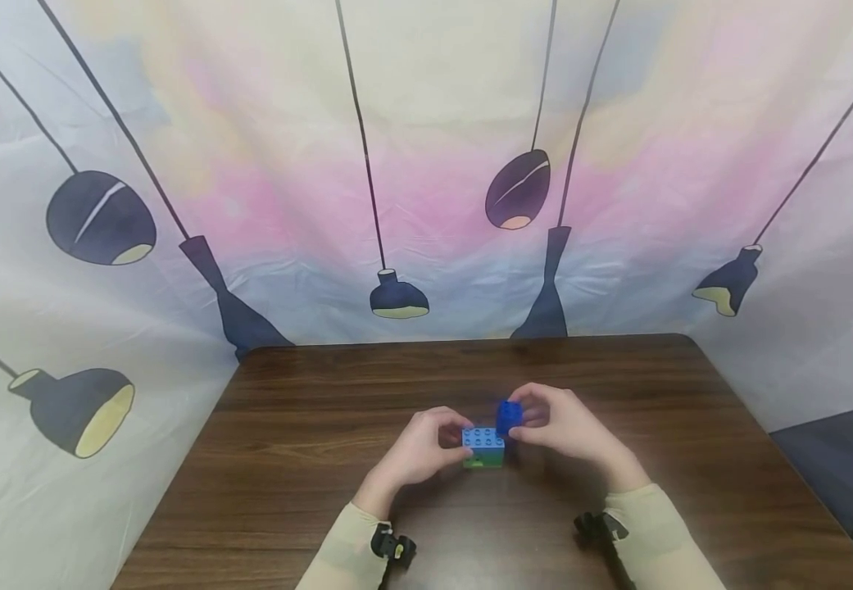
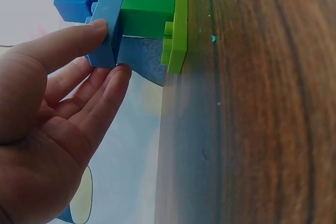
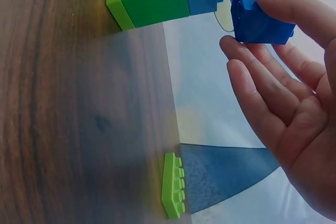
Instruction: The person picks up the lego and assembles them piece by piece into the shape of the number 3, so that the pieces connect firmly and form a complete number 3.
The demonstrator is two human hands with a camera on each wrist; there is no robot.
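Clearly, both hands are holding toy bricks above the brown worktop (image 1: 323, 401). The left hand (image 1: 422, 447) is only slightly open, and its thumb and fingertips pinch the left end of the light blue brick (image 1: 482, 437). This brick is the top of a small stack: under it is a green brick (image 2: 149, 9), and lowest, on the worktop, a lime base (image 2: 180, 30). Both the light blue brick and the base reach out farther than the green one on the left. The right hand (image 1: 562, 422), opened about the width of its load, pinches a dark blue brick (image 1: 510, 418) just above the right far part of the stack (a narrow gap shows in the right wrist view). Another lime brick (image 3: 172, 186) lies on the worktop, apart from the stack. Behind hangs a cloth (image 1: 455, 98) with printed lamps.
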